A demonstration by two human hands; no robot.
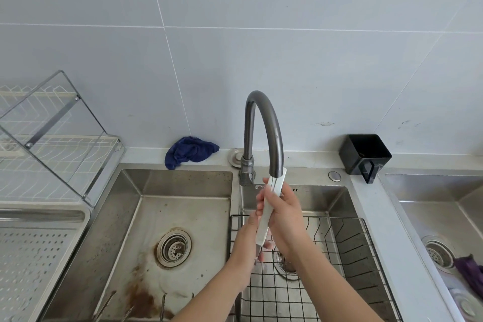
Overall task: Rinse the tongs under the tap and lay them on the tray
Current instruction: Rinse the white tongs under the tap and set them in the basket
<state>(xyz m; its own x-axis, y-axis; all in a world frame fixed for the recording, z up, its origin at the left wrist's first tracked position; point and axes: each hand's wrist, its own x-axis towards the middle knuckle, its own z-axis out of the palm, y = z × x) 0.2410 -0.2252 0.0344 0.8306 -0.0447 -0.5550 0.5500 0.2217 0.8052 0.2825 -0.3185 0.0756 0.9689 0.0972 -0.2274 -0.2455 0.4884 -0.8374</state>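
Tongs: white tongs (263, 227), arms closed together, held steeply tilted right under the tap (264, 123); the upper end is touching or just beside the spout mouth, the lower end points down toward the wire rack (339, 243) below the tap.
Right hand: the right hand (285, 212) is curled round the middle of the tongs, just below the spout.
Left hand: the left hand (247, 235) wraps the lower end, just below and left of the right hand.
Water: no stream can be clearly made out at the spout.
Tray: the perforated steel tray (39, 256) lies well to the left of the tap, past the left basin (183, 204).
Stage: rinsing, by my reading; laying down is not yet done.
Risk, slip: wet plastic in wet hands could slide out and drop through to the rack or the drain below the tap.
Risk, splash: with the end so near the spout, water may spray onto the desk behind the tap.
Risk, carry: the long sideways move left of the tap could drip, or clip the basin divider.
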